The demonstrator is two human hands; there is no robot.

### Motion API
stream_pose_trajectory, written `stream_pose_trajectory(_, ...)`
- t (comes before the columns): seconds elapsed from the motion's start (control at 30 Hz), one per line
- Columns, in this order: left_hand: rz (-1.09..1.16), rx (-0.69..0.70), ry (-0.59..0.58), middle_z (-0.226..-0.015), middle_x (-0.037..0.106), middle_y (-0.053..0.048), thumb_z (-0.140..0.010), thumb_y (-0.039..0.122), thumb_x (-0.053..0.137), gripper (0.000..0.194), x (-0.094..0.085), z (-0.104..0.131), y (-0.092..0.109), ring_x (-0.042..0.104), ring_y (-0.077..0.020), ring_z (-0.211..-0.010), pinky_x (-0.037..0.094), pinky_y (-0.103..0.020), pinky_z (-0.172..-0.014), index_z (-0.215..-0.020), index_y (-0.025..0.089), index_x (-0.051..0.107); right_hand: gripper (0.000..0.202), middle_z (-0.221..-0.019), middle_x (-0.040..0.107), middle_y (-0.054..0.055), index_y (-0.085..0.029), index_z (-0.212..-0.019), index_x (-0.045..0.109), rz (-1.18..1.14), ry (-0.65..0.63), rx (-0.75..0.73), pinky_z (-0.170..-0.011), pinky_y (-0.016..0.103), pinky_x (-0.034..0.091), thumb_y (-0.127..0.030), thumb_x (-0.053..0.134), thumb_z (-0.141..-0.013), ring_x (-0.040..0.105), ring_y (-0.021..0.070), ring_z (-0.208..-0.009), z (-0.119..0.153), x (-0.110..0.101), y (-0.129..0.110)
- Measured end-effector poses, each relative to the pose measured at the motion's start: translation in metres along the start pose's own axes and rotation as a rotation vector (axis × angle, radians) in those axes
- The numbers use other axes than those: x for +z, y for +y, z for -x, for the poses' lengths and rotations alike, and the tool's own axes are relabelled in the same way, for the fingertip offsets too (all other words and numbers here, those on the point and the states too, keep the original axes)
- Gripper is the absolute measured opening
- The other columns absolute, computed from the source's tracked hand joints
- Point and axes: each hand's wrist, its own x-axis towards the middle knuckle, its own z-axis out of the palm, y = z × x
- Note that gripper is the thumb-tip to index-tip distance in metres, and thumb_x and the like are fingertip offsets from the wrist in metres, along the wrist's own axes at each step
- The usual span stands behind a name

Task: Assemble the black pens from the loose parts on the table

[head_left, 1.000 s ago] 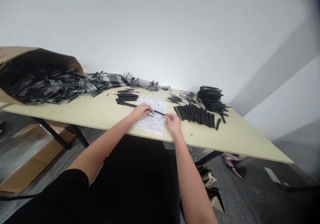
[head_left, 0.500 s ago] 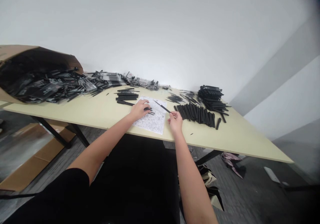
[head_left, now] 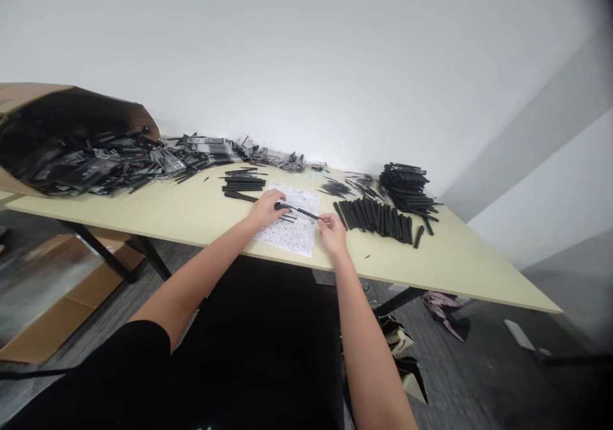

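Head view: bench [head_left: 201, 213], which bore a patterned sheet [head_left: 299, 241]. Left hand [head_left: 267, 210]: half-curled, its hold unclear. Right hand [head_left: 332, 233]: pinched one end of a slim black rod [head_left: 308, 214], whose long axis ran over the sheet toward the left hand.

This looks like a small workroom for piecework: a long pale table [head_left: 454, 261] stands before a plain white wall [head_left: 287, 59], bearing batches of matching black sticks [head_left: 373, 216] and a cardboard carton [head_left: 29, 91] spilling packets [head_left: 98, 168] (a second box [head_left: 71, 324] lies underneath).
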Motion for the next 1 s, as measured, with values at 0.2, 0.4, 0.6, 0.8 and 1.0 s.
stream_pose_trajectory(0.2, -0.013, 0.029, -0.031, -0.109, 0.064, -0.009, -0.084, 0.031, 0.070, 0.025, 0.001, 0.001, 0.000, 0.058, -0.0266, -0.110, 0.047, -0.041, -0.096, -0.103, 0.020, 0.060, 0.023, -0.085, 0.067, 0.005, -0.021, -0.086, 0.062, 0.010, -0.017, -0.017, -0.075, 0.035, 0.047, -0.041, 0.059, -0.074, 0.059, 0.0198, -0.072, 0.000, -0.001, 0.000)
stream_pose_trajectory(0.4, -0.166, 0.066, -0.119, -0.112, 0.065, -0.008, -0.086, 0.031, 0.069, 0.023, -0.002, 0.001, 0.011, 0.057, -0.0262, -0.108, 0.049, -0.036, -0.086, -0.105, 0.021, 0.061, 0.024, -0.086, 0.066, 0.005, -0.021, -0.086, 0.064, -0.025, -0.042, -0.043, -0.072, 0.034, 0.046, -0.042, 0.060, -0.075, 0.058, 0.0187, -0.071, 0.000, 0.000, 0.001)
stream_pose_trajectory(0.6, -0.338, 0.159, -0.152, -0.110, 0.066, -0.007, -0.092, 0.035, 0.063, 0.020, -0.004, 0.002, 0.017, 0.057, -0.0242, -0.104, 0.047, -0.033, -0.080, -0.106, 0.021, 0.062, 0.028, -0.086, 0.066, 0.004, -0.020, -0.088, 0.067, -0.109, -0.023, -0.041, -0.064, 0.031, 0.046, -0.044, 0.064, -0.073, 0.055, 0.0155, -0.064, 0.000, 0.000, -0.002)
stream_pose_trajectory(0.8, -0.373, 0.224, -0.175, -0.111, 0.066, -0.008, -0.095, 0.044, 0.059, 0.029, -0.004, 0.002, 0.018, 0.058, -0.0236, -0.104, 0.046, -0.031, -0.076, -0.111, 0.021, 0.062, 0.037, -0.087, 0.067, 0.004, -0.019, -0.094, 0.070, -0.178, 0.011, 0.013, -0.058, 0.029, 0.046, -0.049, 0.068, -0.072, 0.054, 0.0135, -0.061, -0.001, -0.001, -0.001)
stream_pose_trajectory(1.0, -0.333, 0.266, -0.184, -0.107, 0.068, -0.009, -0.095, 0.048, 0.056, 0.033, -0.001, 0.003, 0.017, 0.058, -0.0250, -0.103, 0.043, -0.030, -0.072, -0.114, 0.022, 0.061, 0.040, -0.074, 0.065, 0.002, -0.019, -0.082, 0.068, -0.158, 0.028, 0.033, -0.057, 0.028, 0.045, -0.058, 0.064, -0.076, 0.051, 0.0128, -0.056, -0.001, -0.001, 0.000)
